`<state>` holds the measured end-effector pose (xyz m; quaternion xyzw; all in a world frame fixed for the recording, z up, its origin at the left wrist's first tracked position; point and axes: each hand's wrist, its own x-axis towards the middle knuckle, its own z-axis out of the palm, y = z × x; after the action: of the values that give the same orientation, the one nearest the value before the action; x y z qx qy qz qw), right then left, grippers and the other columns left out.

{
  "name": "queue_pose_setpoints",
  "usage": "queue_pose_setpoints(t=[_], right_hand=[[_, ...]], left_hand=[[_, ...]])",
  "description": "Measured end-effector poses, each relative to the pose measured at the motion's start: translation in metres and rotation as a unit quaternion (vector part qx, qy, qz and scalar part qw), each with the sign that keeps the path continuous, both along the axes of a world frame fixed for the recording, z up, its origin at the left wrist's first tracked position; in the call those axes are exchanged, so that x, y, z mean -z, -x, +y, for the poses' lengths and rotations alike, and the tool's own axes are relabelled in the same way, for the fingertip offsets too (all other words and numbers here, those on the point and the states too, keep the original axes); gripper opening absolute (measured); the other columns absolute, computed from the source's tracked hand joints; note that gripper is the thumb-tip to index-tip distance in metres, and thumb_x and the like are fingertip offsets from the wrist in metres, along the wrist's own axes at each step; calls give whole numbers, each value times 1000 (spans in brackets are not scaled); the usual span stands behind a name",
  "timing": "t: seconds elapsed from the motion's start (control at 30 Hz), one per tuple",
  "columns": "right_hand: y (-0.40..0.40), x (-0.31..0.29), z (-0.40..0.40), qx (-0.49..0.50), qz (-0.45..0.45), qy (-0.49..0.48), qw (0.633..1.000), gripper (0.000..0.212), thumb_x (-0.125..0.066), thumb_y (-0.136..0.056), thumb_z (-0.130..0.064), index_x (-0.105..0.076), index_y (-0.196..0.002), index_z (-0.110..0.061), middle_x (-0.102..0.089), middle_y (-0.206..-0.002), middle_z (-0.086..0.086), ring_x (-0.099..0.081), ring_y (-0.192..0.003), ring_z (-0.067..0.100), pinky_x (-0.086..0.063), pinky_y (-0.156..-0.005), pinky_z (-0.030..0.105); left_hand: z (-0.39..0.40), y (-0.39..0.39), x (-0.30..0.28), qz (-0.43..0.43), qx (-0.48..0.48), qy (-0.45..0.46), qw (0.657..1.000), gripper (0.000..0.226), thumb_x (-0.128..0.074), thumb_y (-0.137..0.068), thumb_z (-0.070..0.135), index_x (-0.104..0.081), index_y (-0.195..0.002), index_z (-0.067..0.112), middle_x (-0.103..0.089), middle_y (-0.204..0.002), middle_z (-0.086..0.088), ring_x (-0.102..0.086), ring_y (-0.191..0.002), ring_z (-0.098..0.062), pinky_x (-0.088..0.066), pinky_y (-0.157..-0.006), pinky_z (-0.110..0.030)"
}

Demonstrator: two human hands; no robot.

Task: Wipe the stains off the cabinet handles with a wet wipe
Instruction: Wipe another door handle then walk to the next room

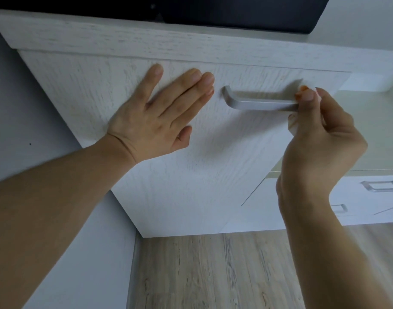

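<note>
— While our left hand (155, 114) lies flat, fingers straight, against the white cabinet door (191, 163), where is the handle (261, 103)?

— Just right of those fingertips, apart from them. Our right hand (320, 134) pinches a white wet wipe (294, 124) round the handle's right end, where we see an orange stain (301, 92).

— And beyond our right hand?

— Below and to its right, we see drawers with two more handles (381, 186), above the wooden floor (213, 270).

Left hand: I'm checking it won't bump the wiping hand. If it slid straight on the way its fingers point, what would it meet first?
Probably the near end of the metal handle: the left hand lies flat on the cabinet door, fingertips pointing toward it.
</note>
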<state>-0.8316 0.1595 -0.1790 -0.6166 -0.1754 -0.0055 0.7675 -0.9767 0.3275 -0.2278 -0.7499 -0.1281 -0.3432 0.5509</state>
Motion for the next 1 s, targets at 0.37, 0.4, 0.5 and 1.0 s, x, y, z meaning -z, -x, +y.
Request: queue_pose_setpoints(t=[0.37,0.4,0.5,1.0], right_hand=[[48,12,3,19,-100,42,994,26,-71,-83,-13,-70,-109,-13,-48,-76,-12,-50,-64,-9,-41,-65,6],[56,13,5,6,-99,40,994,25,-71,-83,-11,-70,-108,-13,-48,-77,-12,-50,-65,-7,-42,-66,7],[62,10,7,-28,-59,30,997,25,-71,-83,-11,-71,-107,-15,-50,-80,-12,-52,-69,-6,-45,-69,8],[18,-63,-28,-227,-138,310,913,27,-60,-92,-30,-65,-116,-19,-59,-111,-3,-58,-94,12,-47,-90,18]], left_hand=[[0,1,1,-6,6,3,1000,71,-39,-89,37,-22,-148,0,-2,-158,-13,-8,-146,-23,-6,-116,-51],[-1,1,1,-5,4,2,1000,71,-39,-89,36,-21,-148,0,-2,-158,-13,-8,-146,-23,-6,-116,-51],[-5,2,-3,5,1,18,1000,70,-39,-90,35,-22,-148,0,-2,-158,-13,-8,-146,-23,-5,-116,-51],[-109,15,-83,136,-129,361,914,63,-64,-80,26,-48,-138,7,-39,-146,-17,-36,-136,-36,-27,-110,-58]])
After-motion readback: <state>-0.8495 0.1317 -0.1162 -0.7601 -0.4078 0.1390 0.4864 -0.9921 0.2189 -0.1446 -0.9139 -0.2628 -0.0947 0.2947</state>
